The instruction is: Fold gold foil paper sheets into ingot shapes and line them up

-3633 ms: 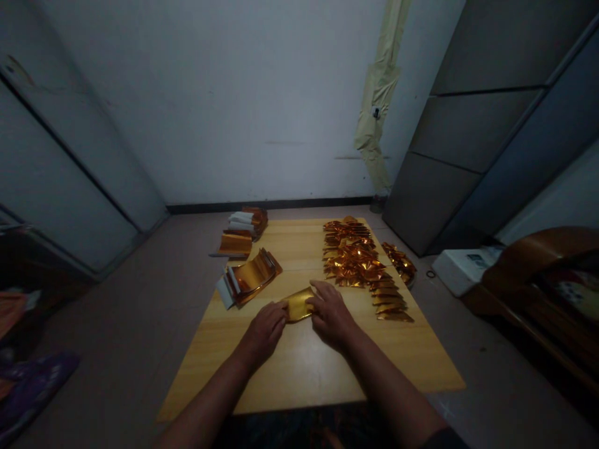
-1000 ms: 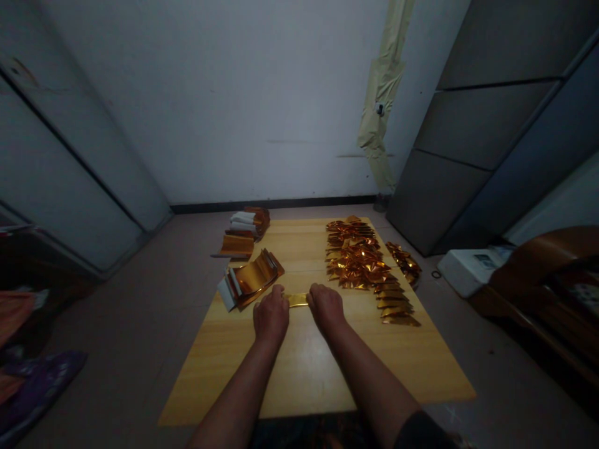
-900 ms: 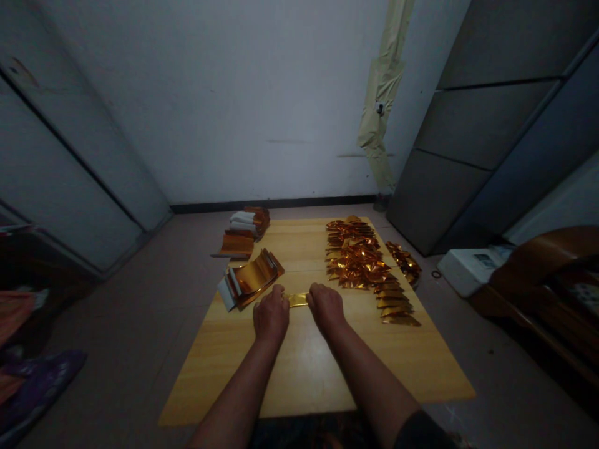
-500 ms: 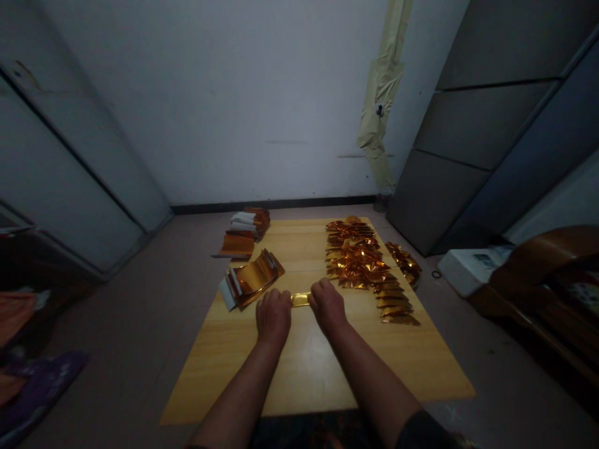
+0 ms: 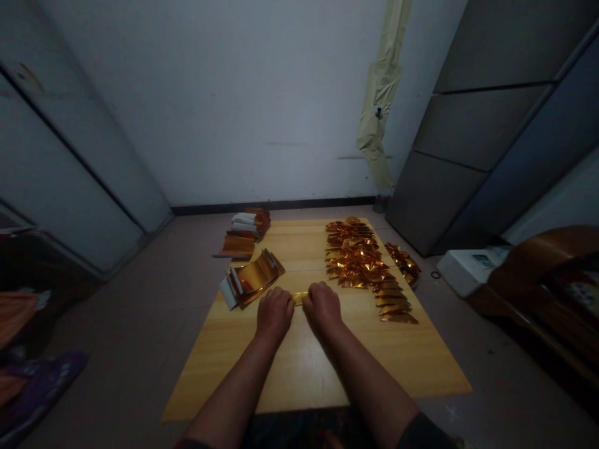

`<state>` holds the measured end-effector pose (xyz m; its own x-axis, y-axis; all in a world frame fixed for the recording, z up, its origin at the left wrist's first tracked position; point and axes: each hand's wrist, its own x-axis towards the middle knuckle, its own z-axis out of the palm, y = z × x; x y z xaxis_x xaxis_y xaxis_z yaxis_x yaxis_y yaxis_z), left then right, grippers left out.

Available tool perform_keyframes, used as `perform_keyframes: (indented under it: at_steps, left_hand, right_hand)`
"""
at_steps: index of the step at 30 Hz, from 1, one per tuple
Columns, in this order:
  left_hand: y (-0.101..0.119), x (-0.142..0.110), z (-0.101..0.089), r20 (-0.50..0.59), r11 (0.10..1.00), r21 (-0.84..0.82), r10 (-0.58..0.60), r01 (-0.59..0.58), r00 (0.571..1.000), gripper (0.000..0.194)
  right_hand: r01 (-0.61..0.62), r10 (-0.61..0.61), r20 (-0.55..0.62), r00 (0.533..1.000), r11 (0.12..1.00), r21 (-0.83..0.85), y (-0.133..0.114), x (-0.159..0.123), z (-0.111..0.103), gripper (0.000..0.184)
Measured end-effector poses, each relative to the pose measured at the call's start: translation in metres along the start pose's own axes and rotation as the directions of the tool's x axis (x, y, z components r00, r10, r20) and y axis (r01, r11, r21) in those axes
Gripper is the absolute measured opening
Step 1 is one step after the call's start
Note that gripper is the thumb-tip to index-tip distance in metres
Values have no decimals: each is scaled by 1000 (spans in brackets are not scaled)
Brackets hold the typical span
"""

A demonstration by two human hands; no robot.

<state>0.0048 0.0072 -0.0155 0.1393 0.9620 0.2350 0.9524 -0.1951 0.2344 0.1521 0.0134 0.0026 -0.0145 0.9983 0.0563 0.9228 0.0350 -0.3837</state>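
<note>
A small strip of folded gold foil paper (image 5: 300,299) lies low over the wooden table, its two ends covered by my fingers. My left hand (image 5: 275,313) is closed on its left end, and my right hand (image 5: 324,307) grips the right end. Only the shiny middle shows between them. Just left of my left hand rests a curved stack of gold foil sheets (image 5: 255,277) with pale edges. To the right of my right hand spreads a pile of folded gold foil pieces (image 5: 358,259), with a row of them (image 5: 393,299) running toward me.
The wooden table (image 5: 309,374) stands near a white wall. More foil sheets (image 5: 238,245) sit at its back left edge. Beyond the right edge is a container of folded foil pieces (image 5: 405,263). A grey cabinet (image 5: 449,162), a white box (image 5: 465,271) and wooden furniture (image 5: 528,274) stand right.
My hands have drawn slightly closer together, so less of the gold foil strip shows between them. The stacks and piles have stayed in place.
</note>
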Motion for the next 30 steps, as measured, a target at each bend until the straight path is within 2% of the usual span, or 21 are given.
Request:
perform_keyframes:
  at_steps: [6, 11, 17, 25, 30]
  left_hand:
    - [0, -3, 0, -28, 1000, -15, -11, 10, 1000, 15]
    - [0, -4, -3, -26, 999, -33, -21, 20, 999, 15]
    - [-1, -4, -7, 0, 996, -53, -68, 68, 998, 16]
    - [-4, -6, -11, 27, 978, -162, -127, 130, 992, 18]
    - [-6, -6, -9, 34, 976, -168, -132, 136, 991, 22]
  right_hand:
    - [-31, 28, -72, 997, 999, -35, -7, -4, 8, 32]
    - [-56, 56, -49, 997, 998, 5, -5, -4, 8, 26]
    - [-102, 104, -13, 995, 989, 104, 0, 0, 6, 9]
    - [-141, 152, -18, 988, 950, 278, 13, 2, 6, 27]
    - [-132, 164, -51, 985, 915, 381, 17, 1, 7, 30]
